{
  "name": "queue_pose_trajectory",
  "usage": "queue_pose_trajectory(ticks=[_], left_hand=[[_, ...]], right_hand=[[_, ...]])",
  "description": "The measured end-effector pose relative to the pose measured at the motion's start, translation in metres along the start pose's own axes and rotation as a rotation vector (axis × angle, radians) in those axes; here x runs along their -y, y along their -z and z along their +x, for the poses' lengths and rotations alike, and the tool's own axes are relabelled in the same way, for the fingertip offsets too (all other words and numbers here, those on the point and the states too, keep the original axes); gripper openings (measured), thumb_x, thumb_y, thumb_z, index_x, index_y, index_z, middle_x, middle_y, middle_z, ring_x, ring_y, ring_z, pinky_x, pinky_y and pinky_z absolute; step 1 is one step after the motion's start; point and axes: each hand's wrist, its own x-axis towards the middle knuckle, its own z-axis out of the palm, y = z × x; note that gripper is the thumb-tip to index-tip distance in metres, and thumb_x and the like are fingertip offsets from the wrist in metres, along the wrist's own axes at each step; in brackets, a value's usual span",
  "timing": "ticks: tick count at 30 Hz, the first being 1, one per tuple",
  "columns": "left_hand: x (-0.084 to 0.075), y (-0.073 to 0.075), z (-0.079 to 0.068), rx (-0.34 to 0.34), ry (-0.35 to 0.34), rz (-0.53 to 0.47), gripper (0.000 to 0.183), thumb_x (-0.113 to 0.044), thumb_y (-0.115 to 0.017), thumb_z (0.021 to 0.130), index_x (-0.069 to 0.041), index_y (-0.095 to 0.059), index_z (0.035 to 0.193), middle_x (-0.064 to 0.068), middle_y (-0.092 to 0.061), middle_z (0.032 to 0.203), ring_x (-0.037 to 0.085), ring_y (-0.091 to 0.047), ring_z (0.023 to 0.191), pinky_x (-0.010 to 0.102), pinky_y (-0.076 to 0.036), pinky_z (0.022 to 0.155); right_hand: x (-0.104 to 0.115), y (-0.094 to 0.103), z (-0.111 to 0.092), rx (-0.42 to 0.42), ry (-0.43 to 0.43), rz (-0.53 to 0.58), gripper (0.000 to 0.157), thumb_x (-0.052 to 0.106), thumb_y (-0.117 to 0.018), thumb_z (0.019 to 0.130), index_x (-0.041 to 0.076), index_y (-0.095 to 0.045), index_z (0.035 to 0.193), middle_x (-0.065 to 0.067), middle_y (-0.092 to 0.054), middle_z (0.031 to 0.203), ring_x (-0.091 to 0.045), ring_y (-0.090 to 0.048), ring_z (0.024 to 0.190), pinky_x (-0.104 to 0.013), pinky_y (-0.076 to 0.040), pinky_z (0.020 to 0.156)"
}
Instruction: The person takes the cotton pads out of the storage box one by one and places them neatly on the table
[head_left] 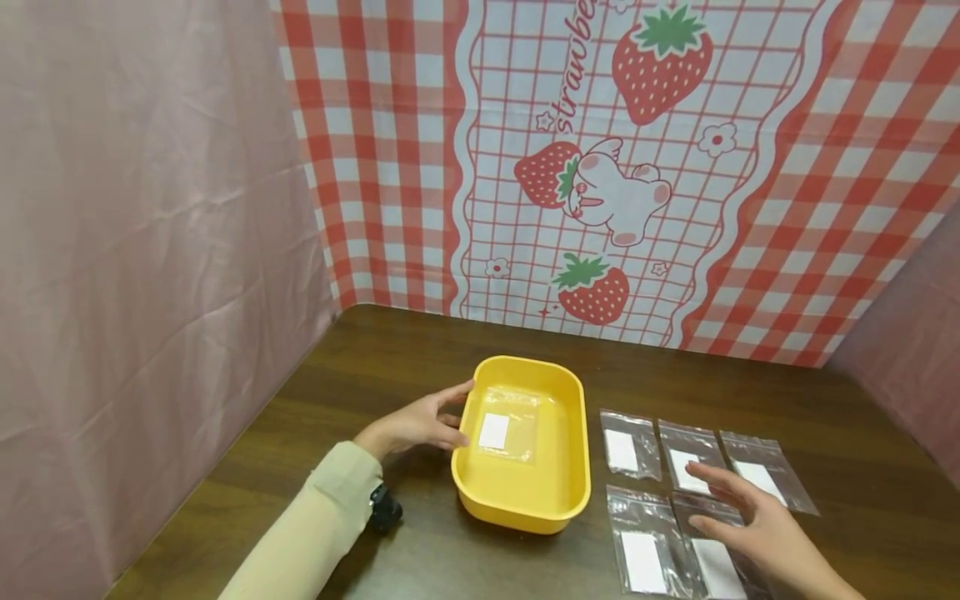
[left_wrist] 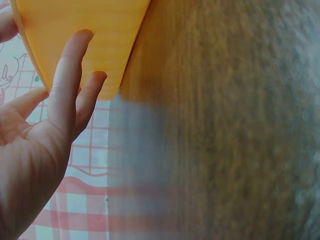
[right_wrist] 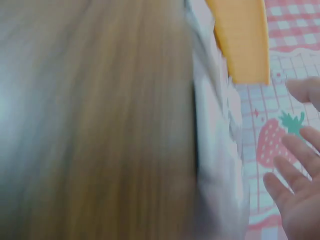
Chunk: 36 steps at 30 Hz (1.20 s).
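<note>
A yellow plastic bin (head_left: 551,492) stands on the table, and a clear zip bag with a white card (head_left: 520,427) lies flat inside it. At the bin's left side is my left hand (head_left: 420,423), its fingers spread along the outer wall and rim. The left wrist view shows these fingers (left_wrist: 65,85) extended against the yellow wall. To the right of the bin lie several clear zip bags (head_left: 628,446), each with a white piece inside. Over these bags hovers my right hand (head_left: 757,521), thumb and fingers apart, nothing between them; it hides parts of the nearest bags.
The dark wooden table (head_left: 315,400) carries everything. A red-and-white strawberry cloth (head_left: 525,233) hangs behind it, with a pink curtain (head_left: 165,250) along the left. A black device (head_left: 385,508) sits at my left wrist.
</note>
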Motion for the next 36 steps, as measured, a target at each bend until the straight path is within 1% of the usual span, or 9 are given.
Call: queue_pose_trajectory(ticks=[6,8,12,15,20,23,28,32,36], left_hand=[[0.0,0.001,0.0,-0.003,0.0,-0.002,0.09,0.006,-0.068,0.079,-0.013,-0.016,0.15,0.019,-0.022,0.147,0.03,-0.056,0.105,0.038,-0.054,0.078],[0.0,0.0,0.0,-0.004,0.002,-0.002,0.09,0.005,-0.068,0.079,-0.014,-0.016,0.15,0.019,-0.022,0.147,0.029,-0.056,0.105,0.038,-0.054,0.078],[0.001,0.001,0.0,-0.01,0.005,0.003,0.09,0.005,-0.069,0.079,-0.014,-0.017,0.15,0.018,-0.022,0.147,0.028,-0.056,0.105,0.038,-0.054,0.077],[0.001,0.001,0.001,-0.01,0.007,-0.004,0.09,0.005,-0.068,0.079,-0.015,-0.018,0.15,0.018,-0.022,0.147,0.029,-0.055,0.106,0.038,-0.054,0.077],[0.001,0.001,0.001,-0.005,0.006,-0.012,0.09,0.006,-0.068,0.079,-0.014,-0.017,0.15,0.018,-0.022,0.147,0.03,-0.055,0.106,0.038,-0.054,0.077],[0.001,0.001,0.001,-0.004,0.003,-0.007,0.09,0.005,-0.068,0.079,-0.014,-0.017,0.15,0.018,-0.022,0.147,0.029,-0.056,0.105,0.038,-0.054,0.077],[0.0,0.002,0.0,-0.012,0.007,-0.002,0.09,0.005,-0.069,0.079,-0.014,-0.017,0.15,0.018,-0.023,0.146,0.028,-0.056,0.105,0.037,-0.054,0.077],[-0.001,0.001,0.0,-0.008,0.01,0.002,0.09,0.005,-0.068,0.079,-0.015,-0.017,0.15,0.017,-0.023,0.146,0.029,-0.054,0.107,0.038,-0.054,0.077],[-0.002,0.001,-0.001,-0.012,0.014,0.01,0.09,0.005,-0.069,0.079,-0.015,-0.017,0.15,0.017,-0.023,0.145,0.031,-0.054,0.108,0.038,-0.054,0.077]], right_hand=[[0.011,-0.012,0.017,-0.121,-0.075,0.092,0.055,0.014,-0.073,0.081,-0.001,-0.051,0.129,-0.02,-0.055,0.124,0.007,-0.052,0.102,-0.012,-0.046,0.079],[0.014,-0.015,0.022,-0.144,-0.101,0.109,0.055,0.016,-0.072,0.082,-0.003,-0.05,0.128,-0.02,-0.056,0.123,0.006,-0.053,0.1,-0.01,-0.045,0.079],[0.019,-0.022,0.031,-0.178,-0.137,0.185,0.055,0.015,-0.073,0.082,-0.005,-0.05,0.128,0.002,-0.061,0.117,0.005,-0.055,0.098,-0.01,-0.046,0.077],[0.024,-0.027,0.036,-0.192,-0.15,0.256,0.055,0.013,-0.073,0.082,-0.005,-0.049,0.128,0.02,-0.058,0.111,0.004,-0.055,0.098,-0.012,-0.047,0.077],[0.034,-0.035,0.048,-0.198,-0.163,0.354,0.055,0.013,-0.072,0.083,-0.004,-0.048,0.129,0.024,-0.058,0.106,-0.002,-0.06,0.096,-0.016,-0.05,0.075],[0.041,-0.041,0.055,-0.206,-0.17,0.368,0.054,0.014,-0.072,0.082,-0.003,-0.05,0.128,0.023,-0.059,0.104,-0.002,-0.06,0.093,-0.017,-0.051,0.074],[0.051,-0.049,0.068,-0.204,-0.181,0.363,0.055,0.019,-0.073,0.082,0.0,-0.051,0.128,0.007,-0.062,0.114,0.002,-0.057,0.094,-0.014,-0.048,0.077],[0.056,-0.055,0.08,-0.2,-0.2,0.375,0.055,0.022,-0.073,0.082,0.001,-0.052,0.128,-0.013,-0.059,0.121,-0.002,-0.058,0.095,-0.015,-0.048,0.078],[0.06,-0.061,0.092,-0.189,-0.187,0.413,0.054,0.02,-0.073,0.082,-0.001,-0.052,0.127,-0.021,-0.057,0.121,-0.007,-0.06,0.095,-0.016,-0.049,0.077]])
